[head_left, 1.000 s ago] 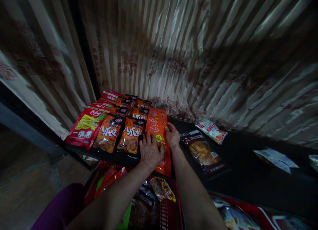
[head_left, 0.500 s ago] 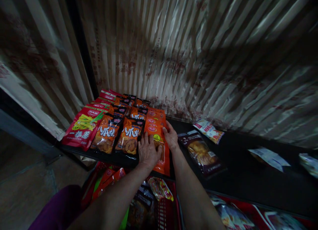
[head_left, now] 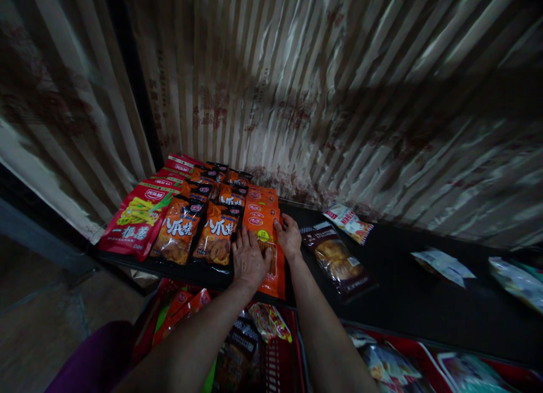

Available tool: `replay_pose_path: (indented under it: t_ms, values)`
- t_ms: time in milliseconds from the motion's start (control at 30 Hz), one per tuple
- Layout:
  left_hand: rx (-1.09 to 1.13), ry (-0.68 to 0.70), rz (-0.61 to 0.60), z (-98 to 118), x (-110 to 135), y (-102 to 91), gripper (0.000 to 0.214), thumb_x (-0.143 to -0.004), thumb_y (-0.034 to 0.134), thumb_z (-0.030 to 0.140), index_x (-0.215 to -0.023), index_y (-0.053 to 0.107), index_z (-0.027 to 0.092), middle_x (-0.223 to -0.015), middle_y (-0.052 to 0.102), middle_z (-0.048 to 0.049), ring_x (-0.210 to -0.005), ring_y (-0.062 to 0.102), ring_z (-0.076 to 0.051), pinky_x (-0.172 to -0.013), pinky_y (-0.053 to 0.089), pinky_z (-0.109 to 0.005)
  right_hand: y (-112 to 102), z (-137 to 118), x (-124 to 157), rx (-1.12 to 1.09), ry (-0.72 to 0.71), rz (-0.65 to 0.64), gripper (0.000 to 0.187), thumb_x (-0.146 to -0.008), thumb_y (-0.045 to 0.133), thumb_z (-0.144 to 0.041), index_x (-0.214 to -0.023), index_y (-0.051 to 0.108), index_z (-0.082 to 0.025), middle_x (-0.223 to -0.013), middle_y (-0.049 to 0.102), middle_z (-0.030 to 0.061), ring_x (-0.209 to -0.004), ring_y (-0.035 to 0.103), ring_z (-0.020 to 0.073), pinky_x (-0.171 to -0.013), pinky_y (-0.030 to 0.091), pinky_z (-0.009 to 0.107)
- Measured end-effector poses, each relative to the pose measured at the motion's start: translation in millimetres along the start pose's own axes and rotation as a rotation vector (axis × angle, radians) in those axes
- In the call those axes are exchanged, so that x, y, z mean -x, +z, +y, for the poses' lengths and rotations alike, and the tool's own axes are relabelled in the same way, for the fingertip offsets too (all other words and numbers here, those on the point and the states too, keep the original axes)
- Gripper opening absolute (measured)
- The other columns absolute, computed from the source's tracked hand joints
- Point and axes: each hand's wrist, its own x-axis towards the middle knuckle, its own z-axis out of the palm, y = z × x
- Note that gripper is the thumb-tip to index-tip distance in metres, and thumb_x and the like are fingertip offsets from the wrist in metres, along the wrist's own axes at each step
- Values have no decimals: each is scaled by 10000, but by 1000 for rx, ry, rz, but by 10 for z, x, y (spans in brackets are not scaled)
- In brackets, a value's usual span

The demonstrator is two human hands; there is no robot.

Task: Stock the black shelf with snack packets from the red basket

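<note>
My left hand [head_left: 248, 258] lies flat with fingers stretched out on the front orange snack packet [head_left: 268, 251], at its left edge. My right hand [head_left: 289, 235] rests on the same packet's right edge, fingers extended along it. More orange packets [head_left: 263, 201] are stacked in a row behind it on the black shelf [head_left: 424, 302]. To the left lie rows of orange-and-black packets [head_left: 216, 234] and red packets [head_left: 138, 217].
A dark packet of brown snacks [head_left: 337, 260] lies right of my hands, a white-and-red packet [head_left: 348, 220] behind it, pale packets [head_left: 443, 266] further right. A red basket [head_left: 280, 362] full of packets stands below the shelf. Striped sheeting forms the back wall.
Both hands stayed on the orange packet, shifting slightly left and up in the view as the camera turned a little to the right.
</note>
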Motion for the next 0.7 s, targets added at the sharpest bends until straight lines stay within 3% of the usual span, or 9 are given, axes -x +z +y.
replay_pose_path:
  t_ms: [200,400,700]
  values:
    - [10,-4,1,-2,5,-6,630,-856,456,434,-1360,405,59,-1449,362,-220,-1308,360,-328,-1024,332,-474,10,-36,43,-8,70,71,513,-721,579,-346,-1190,594,-139,-1079,616,115,-870,616,203,-864,484,364]
    - [19,-13,21,9,13,-39,614,-833,486,422,-1341,435,82,-1473,331,-201,-1261,419,-319,-1018,339,-454,55,-21,-60,-256,140,29,456,-690,573,-298,-1119,613,-151,-942,660,71,-849,638,189,-813,501,331]
    - [48,-54,-19,35,-7,-130,540,-791,523,370,-1289,507,162,-1479,343,-146,-1236,453,-304,-1009,358,-443,135,86,-102,-554,174,69,423,-626,641,-323,-1026,623,-187,-797,630,11,-696,643,173,-674,526,327]
